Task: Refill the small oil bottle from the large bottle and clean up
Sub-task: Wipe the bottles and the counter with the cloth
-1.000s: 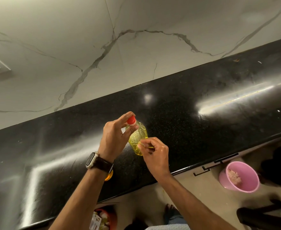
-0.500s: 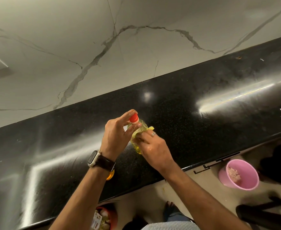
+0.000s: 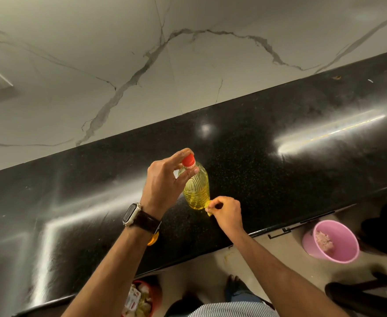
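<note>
One oil bottle (image 3: 197,188) with one red cap (image 3: 188,160) – two hands: left (image 3: 165,181), right (image 3: 225,212) – one wristwatch (image 3: 132,213), one pink bucket (image 3: 331,242), one counter (image 3: 279,179).

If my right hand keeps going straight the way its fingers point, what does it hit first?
The right hand points at the base of the oil bottle; it would meet that first, and seems to touch it already.

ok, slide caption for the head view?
Left hand holds capped oil bottle upright on black counter; right hand wipes its base.
</note>
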Available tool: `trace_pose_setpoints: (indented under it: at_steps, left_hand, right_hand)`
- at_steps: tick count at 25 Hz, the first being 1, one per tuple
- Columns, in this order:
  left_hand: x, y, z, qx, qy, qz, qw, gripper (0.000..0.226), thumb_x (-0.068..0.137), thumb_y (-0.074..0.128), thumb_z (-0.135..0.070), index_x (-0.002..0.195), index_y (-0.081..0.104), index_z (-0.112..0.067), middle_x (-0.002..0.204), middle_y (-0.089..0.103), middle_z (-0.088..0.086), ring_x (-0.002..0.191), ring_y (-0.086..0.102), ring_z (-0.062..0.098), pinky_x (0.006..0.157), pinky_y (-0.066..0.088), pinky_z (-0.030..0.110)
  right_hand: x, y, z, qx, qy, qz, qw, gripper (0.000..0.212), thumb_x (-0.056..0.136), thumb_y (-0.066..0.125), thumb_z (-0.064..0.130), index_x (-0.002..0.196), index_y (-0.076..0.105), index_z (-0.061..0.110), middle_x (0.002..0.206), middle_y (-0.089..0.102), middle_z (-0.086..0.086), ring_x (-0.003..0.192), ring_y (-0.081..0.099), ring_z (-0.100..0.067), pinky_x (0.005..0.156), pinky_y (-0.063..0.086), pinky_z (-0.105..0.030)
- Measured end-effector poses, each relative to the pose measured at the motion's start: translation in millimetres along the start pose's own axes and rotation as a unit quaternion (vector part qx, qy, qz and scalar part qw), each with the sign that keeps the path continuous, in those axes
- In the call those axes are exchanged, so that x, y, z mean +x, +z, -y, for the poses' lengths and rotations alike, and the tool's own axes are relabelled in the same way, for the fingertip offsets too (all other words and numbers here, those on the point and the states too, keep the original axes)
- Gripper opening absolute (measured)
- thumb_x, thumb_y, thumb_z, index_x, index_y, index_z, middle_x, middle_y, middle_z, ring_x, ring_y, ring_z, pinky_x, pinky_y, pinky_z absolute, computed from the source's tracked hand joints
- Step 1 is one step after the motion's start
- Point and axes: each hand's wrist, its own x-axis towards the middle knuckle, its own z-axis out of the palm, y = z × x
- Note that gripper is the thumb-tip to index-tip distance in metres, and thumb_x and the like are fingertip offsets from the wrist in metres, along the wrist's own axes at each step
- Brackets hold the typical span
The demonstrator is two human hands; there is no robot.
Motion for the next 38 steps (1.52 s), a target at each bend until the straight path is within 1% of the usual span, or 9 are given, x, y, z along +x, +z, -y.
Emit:
trace_pose_setpoints:
  at_steps: [3,5,8,11,14,20,25,32,38]
  left_hand:
    - [-1.6,-0.5,-2.2,-0.017,-0.011,0.001,1.0,0.049,0.087,0.081,-0.03,0.133,0.068,-0.018,0.115,0.077,0.002,0.096,0.076,0.019,0.081,0.065,0.044]
    - [-1.1,-2.1,-4.4,-0.024,-0.017,-0.001,1.0,0.05,0.088,0.077,-0.038,0.132,0.068,-0.019,0.115,0.077,0.001,0.097,0.076,0.018,0.081,0.064,0.043]
    - [-2.5,-2.8,-4.8,-0.028,-0.012,0.004,1.0,0.055,0.087,0.067,-0.05,0.132,0.068,-0.018,0.116,0.077,0.002,0.099,0.076,0.019,0.082,0.065,0.041]
    - [-4.7,-2.9,-6.7,-0.027,-0.012,0.004,1.0,0.059,0.086,0.069,-0.047,0.135,0.067,-0.016,0.12,0.076,0.006,0.102,0.076,0.02,0.086,0.064,0.036]
    - [-4.6,-1.9,-7.9,-0.028,-0.014,0.004,1.0,0.056,0.086,0.072,-0.043,0.135,0.067,-0.017,0.121,0.076,0.005,0.103,0.075,0.019,0.086,0.062,0.032]
    - [-5.7,0.2,-6.6,-0.019,-0.015,-0.011,1.0,0.051,0.085,0.084,-0.025,0.133,0.068,-0.018,0.12,0.077,0.001,0.104,0.075,0.015,0.089,0.062,0.031]
    - [-4.2,3.3,-5.8,-0.035,-0.028,-0.017,0.999,0.052,0.085,0.085,-0.027,0.133,0.068,-0.022,0.118,0.076,-0.005,0.1,0.074,0.011,0.087,0.061,0.028]
    - [-5.5,4.2,-5.9,-0.006,-0.03,-0.013,0.999,0.051,0.088,0.081,-0.039,0.136,0.063,-0.032,0.117,0.071,-0.019,0.098,0.072,0.007,0.079,0.063,0.036]
    - [-22.4,30.0,2.8,-0.098,-0.129,0.012,0.987,0.104,0.073,0.092,-0.046,0.159,0.034,-0.034,0.14,0.054,-0.019,0.126,0.06,0.013,0.103,0.049,0.035]
  right_hand:
    - [18.1,-11.5,15.6,0.145,0.088,-0.026,0.985,0.028,0.077,0.086,0.0,0.09,0.077,0.024,0.083,0.076,0.007,0.083,0.075,-0.015,0.072,0.056,-0.013]
    - [40.4,-30.4,46.5,0.192,0.028,0.003,0.981,0.033,0.083,0.079,-0.003,0.101,0.079,0.025,0.097,0.079,0.003,0.095,0.075,-0.013,0.084,0.062,-0.027]
    - [68.8,-62.8,99.5,0.126,-0.13,0.115,0.977,0.029,0.089,0.068,-0.01,0.098,0.083,0.014,0.105,0.078,0.002,0.103,0.073,-0.009,0.092,0.06,-0.028]
    - [85.7,-74.5,134.0,0.115,-0.143,0.233,0.955,0.031,0.089,0.066,-0.01,0.098,0.081,0.015,0.105,0.079,0.001,0.106,0.073,-0.008,0.094,0.059,-0.026]
    - [97.4,-62.6,125.2,0.077,-0.105,0.272,0.953,0.032,0.09,0.064,-0.011,0.099,0.082,0.014,0.103,0.08,0.001,0.104,0.073,-0.006,0.09,0.058,-0.021]
    - [68.9,-24.6,14.3,0.009,0.059,0.151,0.987,0.036,0.087,0.068,-0.009,0.086,0.083,0.024,0.086,0.081,0.001,0.085,0.078,-0.015,0.085,0.064,-0.04]
    - [6.6,-5.1,-0.7,0.037,0.097,0.048,0.993,0.024,0.08,0.079,-0.004,0.095,0.082,0.015,0.087,0.076,0.006,0.077,0.07,0.0,0.072,0.054,-0.008]
    - [-23.3,13.3,16.5,0.219,0.136,0.071,0.964,0.02,0.08,0.083,0.002,0.082,0.08,0.022,0.087,0.078,-0.002,0.082,0.078,-0.021,0.08,0.064,-0.035]
    - [-26.7,-14.7,-12.9,0.243,0.155,0.046,0.956,0.009,0.083,0.081,-0.002,0.087,0.079,0.005,0.092,0.077,-0.016,0.088,0.078,-0.028,0.072,0.064,-0.032]
